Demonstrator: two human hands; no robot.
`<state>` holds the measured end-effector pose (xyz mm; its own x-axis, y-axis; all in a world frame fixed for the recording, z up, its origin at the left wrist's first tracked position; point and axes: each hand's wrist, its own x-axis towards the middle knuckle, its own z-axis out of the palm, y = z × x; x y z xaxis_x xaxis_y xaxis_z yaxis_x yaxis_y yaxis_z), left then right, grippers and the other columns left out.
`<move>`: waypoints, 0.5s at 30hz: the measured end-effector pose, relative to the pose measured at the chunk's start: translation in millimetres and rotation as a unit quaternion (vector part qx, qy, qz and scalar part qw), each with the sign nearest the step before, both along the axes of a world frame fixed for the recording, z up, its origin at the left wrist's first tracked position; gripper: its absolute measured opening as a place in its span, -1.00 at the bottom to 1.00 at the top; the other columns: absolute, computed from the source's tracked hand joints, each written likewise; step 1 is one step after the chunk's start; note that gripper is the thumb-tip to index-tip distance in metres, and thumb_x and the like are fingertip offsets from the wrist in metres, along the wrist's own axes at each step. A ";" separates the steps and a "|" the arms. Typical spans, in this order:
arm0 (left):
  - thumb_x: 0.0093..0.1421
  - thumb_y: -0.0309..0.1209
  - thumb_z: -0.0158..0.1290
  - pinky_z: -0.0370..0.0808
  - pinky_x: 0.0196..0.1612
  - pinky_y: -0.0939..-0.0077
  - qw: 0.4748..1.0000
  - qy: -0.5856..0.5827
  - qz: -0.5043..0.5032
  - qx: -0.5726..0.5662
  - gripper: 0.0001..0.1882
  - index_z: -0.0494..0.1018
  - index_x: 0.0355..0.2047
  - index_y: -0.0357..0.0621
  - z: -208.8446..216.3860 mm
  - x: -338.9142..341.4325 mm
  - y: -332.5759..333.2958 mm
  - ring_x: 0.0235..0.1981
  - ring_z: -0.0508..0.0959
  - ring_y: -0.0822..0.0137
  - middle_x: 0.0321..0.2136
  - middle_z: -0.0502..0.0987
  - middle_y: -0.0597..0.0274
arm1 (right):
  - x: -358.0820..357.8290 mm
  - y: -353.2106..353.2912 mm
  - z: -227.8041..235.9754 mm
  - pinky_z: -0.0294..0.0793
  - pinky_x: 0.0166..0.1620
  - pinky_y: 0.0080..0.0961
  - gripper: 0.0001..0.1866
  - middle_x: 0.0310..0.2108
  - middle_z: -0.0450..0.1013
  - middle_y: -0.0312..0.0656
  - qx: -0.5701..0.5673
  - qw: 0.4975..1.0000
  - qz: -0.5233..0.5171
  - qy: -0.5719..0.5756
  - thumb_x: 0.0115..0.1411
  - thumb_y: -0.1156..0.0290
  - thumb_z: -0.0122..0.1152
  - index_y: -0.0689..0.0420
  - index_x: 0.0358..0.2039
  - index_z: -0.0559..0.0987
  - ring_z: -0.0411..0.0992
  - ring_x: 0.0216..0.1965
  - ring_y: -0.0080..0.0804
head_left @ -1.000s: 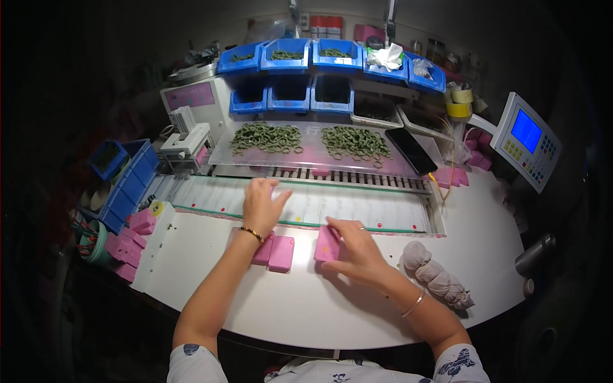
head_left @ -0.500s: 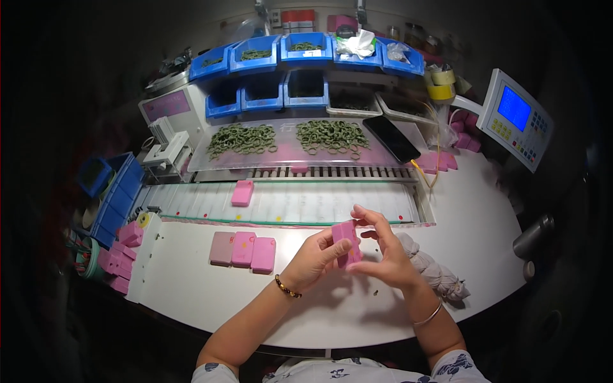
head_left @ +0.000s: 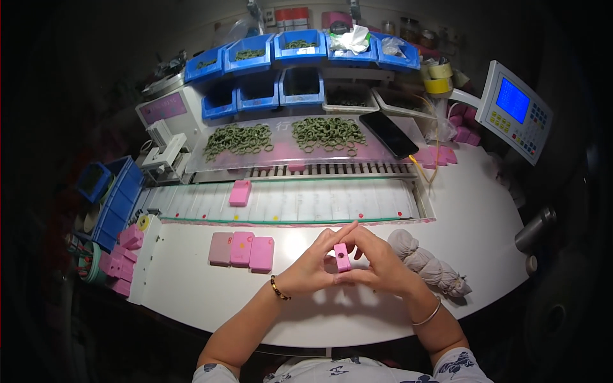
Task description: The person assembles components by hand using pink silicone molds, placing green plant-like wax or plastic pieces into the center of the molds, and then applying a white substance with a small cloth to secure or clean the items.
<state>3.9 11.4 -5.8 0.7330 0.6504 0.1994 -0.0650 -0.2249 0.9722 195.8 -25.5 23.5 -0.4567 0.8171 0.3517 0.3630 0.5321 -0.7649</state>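
A pink block [head_left: 343, 263] is held between my two hands above the front of the white table. Its narrow side with a small dark hole faces up. My left hand [head_left: 314, 263] grips it from the left, fingertips at the far end and thumb at the near end. From the right, my right hand [head_left: 382, 263] closes on the same block, thumb near its lower end and index finger bent behind it. To the left lie a dull pink block [head_left: 220, 249] and two brighter pink blocks [head_left: 262, 255], side by side with small red marks.
A pink block [head_left: 240, 193] rests on the pale glass-edged strip [head_left: 306, 205]. Green rings [head_left: 329, 134] lie in two heaps on a clear sheet beside a phone [head_left: 388, 135]. Blue bins [head_left: 300, 48] stand behind. A twisted cloth [head_left: 428, 265] and a control panel [head_left: 516, 112] are right.
The block has turned in my hands, so its narrow holed side now shows instead of its broad face. My right fingers have closed in on it. The view has shifted slightly.
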 end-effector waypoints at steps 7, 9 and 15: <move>0.00 -0.48 0.32 0.35 0.09 0.51 0.998 -0.047 -0.037 0.018 -0.03 0.01 0.35 -0.23 -3.8 -6.8 8.3 0.04 0.37 0.37 -0.05 0.30 0.26 | 9.6 0.5 3.1 0.53 -0.09 -0.42 -0.48 -0.10 0.41 -0.09 -0.043 0.996 0.030 0.069 0.04 0.38 0.41 0.23 0.01 0.45 0.48 -0.12 -0.28; 0.01 -0.50 0.31 0.36 0.09 0.52 0.996 -0.079 0.002 -0.031 -0.09 0.06 0.33 -0.21 -0.7 -7.7 6.0 0.03 0.37 0.39 -0.06 0.32 0.25 | 9.6 -1.1 1.6 0.54 -0.06 -0.46 -0.50 -0.05 0.39 -0.13 -0.091 0.984 -0.021 0.151 0.14 0.46 0.31 0.26 0.09 0.40 0.45 -0.06 -0.40; -0.02 -0.51 0.34 0.42 0.06 0.51 0.980 -0.128 0.144 -0.056 -0.43 0.31 -0.03 -0.12 -5.6 1.2 -1.2 -0.01 0.39 0.41 -0.10 0.34 0.23 | 6.4 1.6 -13.6 0.43 0.12 -0.47 -0.49 0.09 0.36 -0.06 -0.205 0.920 -0.076 0.326 0.29 0.57 0.05 0.33 0.24 0.24 0.38 0.09 -0.41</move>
